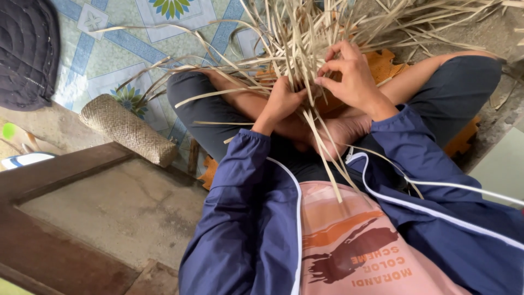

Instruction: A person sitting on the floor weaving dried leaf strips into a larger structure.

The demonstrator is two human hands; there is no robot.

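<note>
Patterned floor covering (109,43) in pale blue with flower tiles lies beyond the person, who sits cross-legged on it with a bundle of pale dried strips (295,38) fanning out over the knees. Both hands meet at the base of that bundle: the left hand (284,101) is closed around a cluster of strips, and the right hand (349,74) pinches a few strips between curled fingers just beside it. Some strips trail down from the bundle across a pink printed shirt. Well left of the bundle lies a woven cylindrical pouch (128,130), with a dark quilted cushion (27,49) farther left.
</note>
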